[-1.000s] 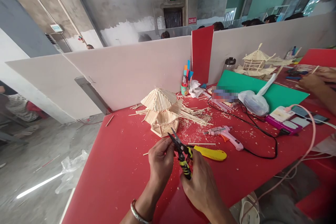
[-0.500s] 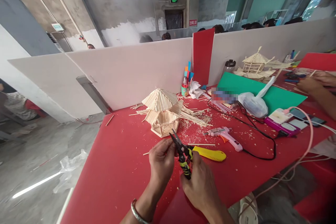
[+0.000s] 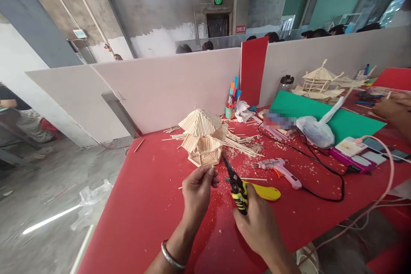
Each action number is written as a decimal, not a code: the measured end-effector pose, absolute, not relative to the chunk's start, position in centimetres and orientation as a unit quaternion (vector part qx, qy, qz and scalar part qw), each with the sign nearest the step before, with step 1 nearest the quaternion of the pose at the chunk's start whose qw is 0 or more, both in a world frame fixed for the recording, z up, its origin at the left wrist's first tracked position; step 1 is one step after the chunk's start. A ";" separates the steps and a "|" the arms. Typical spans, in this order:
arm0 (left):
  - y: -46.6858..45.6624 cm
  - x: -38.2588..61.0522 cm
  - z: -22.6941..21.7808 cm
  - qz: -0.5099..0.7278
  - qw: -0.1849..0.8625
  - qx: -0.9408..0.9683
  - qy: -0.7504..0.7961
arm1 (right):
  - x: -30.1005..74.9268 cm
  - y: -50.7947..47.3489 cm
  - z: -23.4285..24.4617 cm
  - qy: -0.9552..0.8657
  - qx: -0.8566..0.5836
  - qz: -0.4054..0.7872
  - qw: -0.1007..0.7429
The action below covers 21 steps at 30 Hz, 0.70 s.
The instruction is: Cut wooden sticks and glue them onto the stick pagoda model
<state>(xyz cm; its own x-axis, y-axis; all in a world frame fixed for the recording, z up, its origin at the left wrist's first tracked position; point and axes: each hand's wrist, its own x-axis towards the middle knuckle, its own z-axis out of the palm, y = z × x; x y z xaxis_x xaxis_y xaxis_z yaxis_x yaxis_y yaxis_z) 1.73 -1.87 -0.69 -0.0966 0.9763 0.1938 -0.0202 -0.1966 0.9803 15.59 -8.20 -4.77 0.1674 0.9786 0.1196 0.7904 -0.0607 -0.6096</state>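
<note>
My left hand (image 3: 196, 186) is closed in a pinch, with what looks like a short pale stick piece at its fingertips, mostly hidden by them. Black-and-yellow shears (image 3: 236, 186) are gripped in my right hand (image 3: 257, 218), their blades parted and pointing up and away. Just beyond both hands stands a small two-roofed pavilion model (image 3: 202, 137) built from wooden sticks. A yellow-handled tool (image 3: 266, 192) lies on the table behind the shears, partly covered by my right hand and the shears.
Loose wooden sticks (image 3: 242, 144) and shavings surround the model on the red table (image 3: 144, 205). To the right are a pink glue gun (image 3: 282, 171) with a black cord, a plastic bag (image 3: 316, 130), a green board (image 3: 353, 126) and a purple power strip (image 3: 351, 158). Another person's hands (image 3: 393, 105) work at far right.
The shears in my right hand have moved away from my left fingertips, to the right, leaving a gap. My left hand keeps its pinch. The camera view has shifted slightly.
</note>
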 end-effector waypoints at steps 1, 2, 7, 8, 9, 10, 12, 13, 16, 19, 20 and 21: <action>-1.8 1.7 -0.6 0.580 0.457 0.494 0.459 | 16.0 -8.4 -4.2 -0.620 -0.712 0.175 0.279; -1.7 1.7 -0.5 0.582 0.484 0.474 0.450 | 16.4 -8.6 -3.7 -0.620 -0.716 0.178 0.267; -1.5 1.7 0.0 0.590 0.585 0.390 0.398 | 17.1 -9.3 -3.6 -0.612 -0.760 0.110 0.187; -1.4 1.7 0.2 0.590 0.595 0.381 0.391 | 17.1 -9.3 -3.9 -0.614 -0.762 0.101 0.177; -1.4 1.6 0.2 0.588 0.603 0.374 0.387 | 16.9 -9.4 -4.2 -0.618 -0.762 0.092 0.170; -1.4 1.6 0.3 0.585 0.611 0.370 0.385 | 16.7 -9.4 -4.6 -0.622 -0.760 0.083 0.167; -1.3 1.5 0.4 0.575 0.626 0.361 0.383 | 16.3 -9.4 -5.1 -0.636 -0.749 0.067 0.170; -1.3 1.5 0.4 0.569 0.635 0.358 0.381 | 16.0 -9.4 -5.3 -0.645 -0.741 0.063 0.175; -1.3 1.5 0.5 0.549 0.659 0.347 0.378 | 15.2 -9.4 -5.9 -0.663 -0.723 0.062 0.187; -1.3 1.5 0.5 0.530 0.679 0.341 0.377 | 15.0 -9.2 -5.9 -0.673 -0.706 0.060 0.212; -1.3 1.5 0.5 0.525 0.684 0.339 0.375 | 15.2 -9.1 -5.7 -0.678 -0.695 0.061 0.232; -1.3 1.5 0.4 0.520 0.690 0.338 0.374 | 15.4 -8.9 -5.4 -0.681 -0.681 0.065 0.261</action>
<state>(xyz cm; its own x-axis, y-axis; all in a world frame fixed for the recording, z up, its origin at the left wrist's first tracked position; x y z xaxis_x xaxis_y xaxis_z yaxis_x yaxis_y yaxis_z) 1.54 -1.32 0.43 0.1802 0.9698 -0.1646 -0.4637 0.2313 0.8553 15.38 -8.93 -5.39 0.0646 0.9617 0.2664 0.8935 0.0632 -0.4447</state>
